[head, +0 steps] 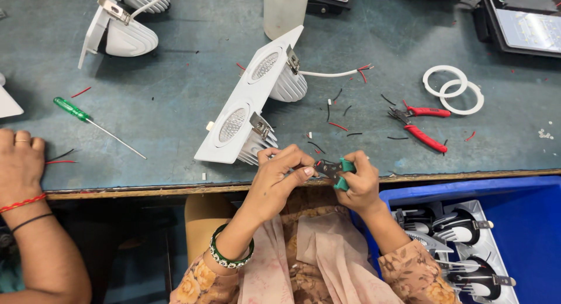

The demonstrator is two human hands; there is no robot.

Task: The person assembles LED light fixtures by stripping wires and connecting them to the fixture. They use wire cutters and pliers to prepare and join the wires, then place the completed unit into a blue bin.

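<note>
Here, green-handled cutter clenched in right hand, left fingers pinching its tip.

Teal-handled cutters, red-handled pliers

Your right hand grips a green-handled wire stripper at the near edge of the grey-blue counter, and your left hand pinches something small at its jaws, too small to tell. At 12 o'clock from your hands lies a white twin-lamp downlight fixture, face up. Red-handled pliers lie at 2 o'clock, a green-handled screwdriver at 10 o'clock. Another person's hand rests at 9 o'clock.
</note>
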